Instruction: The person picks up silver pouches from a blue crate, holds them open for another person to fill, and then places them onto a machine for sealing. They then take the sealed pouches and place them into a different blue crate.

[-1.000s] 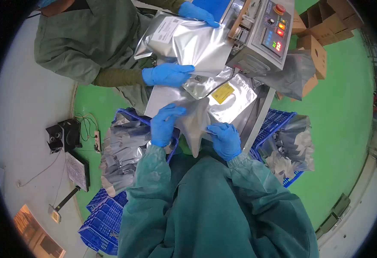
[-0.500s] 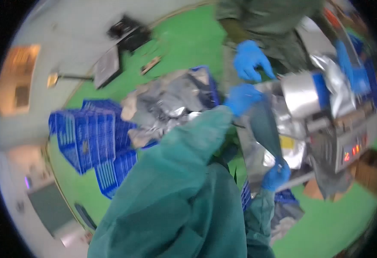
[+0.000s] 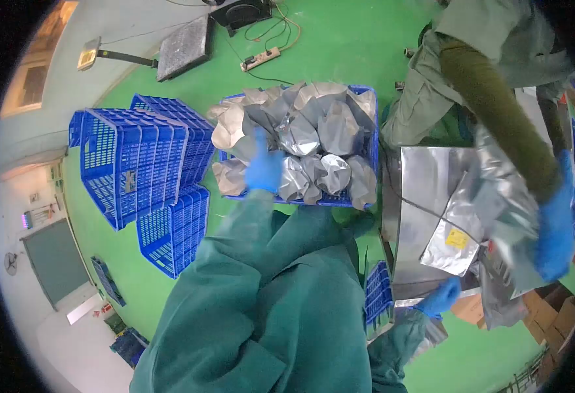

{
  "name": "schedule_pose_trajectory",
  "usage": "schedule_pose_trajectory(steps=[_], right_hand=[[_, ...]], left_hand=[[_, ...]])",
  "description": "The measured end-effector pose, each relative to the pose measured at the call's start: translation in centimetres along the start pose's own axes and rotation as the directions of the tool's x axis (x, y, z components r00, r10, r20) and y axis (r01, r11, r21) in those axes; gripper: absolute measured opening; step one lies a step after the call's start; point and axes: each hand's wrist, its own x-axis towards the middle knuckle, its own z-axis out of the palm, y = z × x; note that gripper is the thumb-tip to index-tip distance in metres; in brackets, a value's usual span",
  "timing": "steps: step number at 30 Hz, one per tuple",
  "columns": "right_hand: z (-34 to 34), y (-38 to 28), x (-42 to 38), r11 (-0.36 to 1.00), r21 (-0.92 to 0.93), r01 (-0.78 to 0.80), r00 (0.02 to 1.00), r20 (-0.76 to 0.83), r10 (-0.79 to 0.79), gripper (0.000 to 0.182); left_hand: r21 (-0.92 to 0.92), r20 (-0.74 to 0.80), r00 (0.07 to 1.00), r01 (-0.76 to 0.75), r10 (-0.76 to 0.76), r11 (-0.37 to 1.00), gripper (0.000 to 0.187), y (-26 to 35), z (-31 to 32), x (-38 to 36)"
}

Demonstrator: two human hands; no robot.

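My left hand, in a blue glove and blurred by motion, is over the near left part of a blue crate packed with upright silver pouches. Its fingers stretch out among the pouch tops, with no firm grip visible. At the near edge of the metal table, my right hand looks loosely open, with nothing visible in it. A flat silver pouch with a yellow label lies on the table. Beside it, a co-worker's gloved hand is at a blurred silver pouch.
Blue crates stand stacked on the green floor at left. Beyond the filled crate are a power strip with cables and a platform scale. A small blue basket stands by my legs; cardboard boxes are at right.
My view has swung left. My left hand has left the grey pouch both hands held and moved to the crate. My right hand no longer holds that pouch. The co-worker's arm reaches across the table.
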Motion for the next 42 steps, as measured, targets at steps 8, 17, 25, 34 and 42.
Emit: schedule_pose_trajectory(steps=[8, 17, 25, 34, 42], right_hand=[[10.8, -0.3, -12.4, 0.994, -0.099, 0.034, 0.790, 0.612, 0.034, 0.018], [13.6, -9.8, -14.9, 0.995, -0.100, 0.008, 0.666, 0.743, 0.069, 0.017], [12.7, -13.9, -7.8, 0.994, 0.067, 0.084, 0.727, 0.678, -0.107, 0.020], [-1.2, -17.5, 0.8, 0.943, 0.322, 0.088, 0.737, 0.616, -0.279, 0.042], [1.6, -8.0, -0.7, 0.927, 0.340, 0.155, 0.933, 0.257, -0.251, 0.048]], left_hand=[[0.183, -0.002, 0.983, 0.181, -0.184, 0.966, 0.059, -8.4, 2.9, 11.2], [0.118, 0.099, 0.925, -0.377, 0.367, 0.919, 0.031, -7.1, -7.5, 2.3], [0.117, 0.440, 0.192, -0.981, 0.877, 0.157, 0.007, 7.7, -17.0, -8.0], [-0.033, 0.543, -0.284, -0.948, 0.790, -0.317, 0.020, 24.2, -11.3, -15.2], [-0.218, 0.366, -0.263, -0.957, 0.893, -0.193, 0.039, 29.5, -0.5, -14.3]])
